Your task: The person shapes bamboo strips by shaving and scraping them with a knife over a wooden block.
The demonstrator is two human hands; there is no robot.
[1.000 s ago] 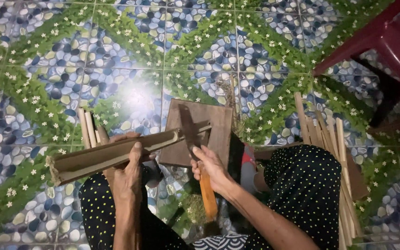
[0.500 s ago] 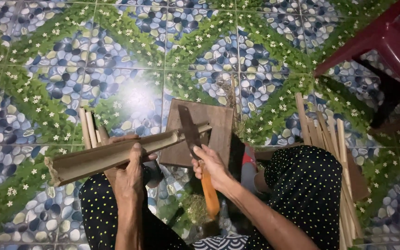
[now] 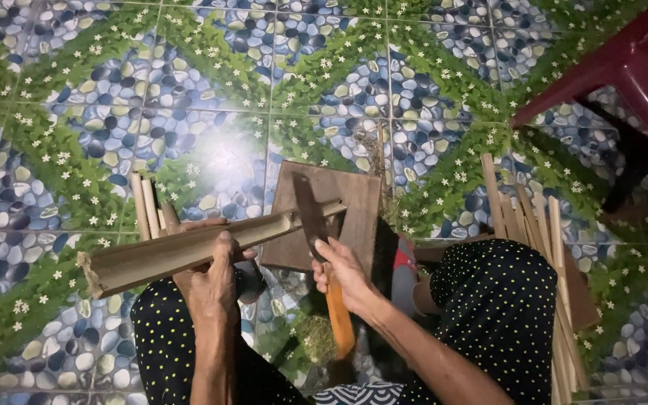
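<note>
The red plastic chair (image 3: pixel 624 67) is cut off by the top and right edges. The left hand (image 3: pixel 215 281) covers part of the long split bamboo length (image 3: pixel 189 251). The right hand (image 3: pixel 343 274) hides the upper orange handle of the dark-bladed knife (image 3: pixel 310 214). Loose bamboo slats (image 3: pixel 556 247) run under the dotted black fabric (image 3: pixel 489 315)
</note>
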